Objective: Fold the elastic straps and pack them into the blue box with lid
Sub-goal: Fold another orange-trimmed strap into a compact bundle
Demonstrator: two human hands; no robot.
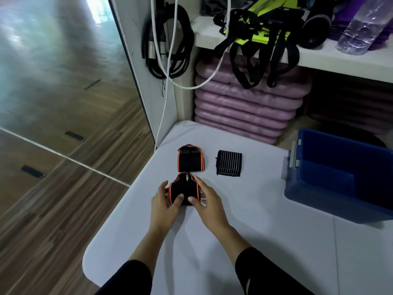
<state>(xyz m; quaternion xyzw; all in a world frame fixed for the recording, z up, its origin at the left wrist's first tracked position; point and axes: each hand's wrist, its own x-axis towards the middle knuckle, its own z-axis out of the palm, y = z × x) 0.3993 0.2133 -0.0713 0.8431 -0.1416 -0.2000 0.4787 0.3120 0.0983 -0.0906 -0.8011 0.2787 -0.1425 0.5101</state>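
A folded black strap with orange edging [184, 188] lies on the white table [255, 241]. My left hand [164, 206] holds its left side, thumb on top. My right hand [209, 203] holds its right side, thumb pressing the near edge. Just beyond it lies a second folded black and orange strap [190, 160]. To the right of that sits a folded black strap with white stripes [229, 162]. The blue box [340, 179] stands open at the table's right, its grey-latched lid [294, 155] hanging off its left side.
Behind the table a white shelf [212, 37] carries black and yellow straps, purple mats and a clear bottle [361, 24]. Stacked purple pads [244, 107] fill the space below. Black and white cables [170, 43] hang at the left. A mirror and wood floor lie to the left.
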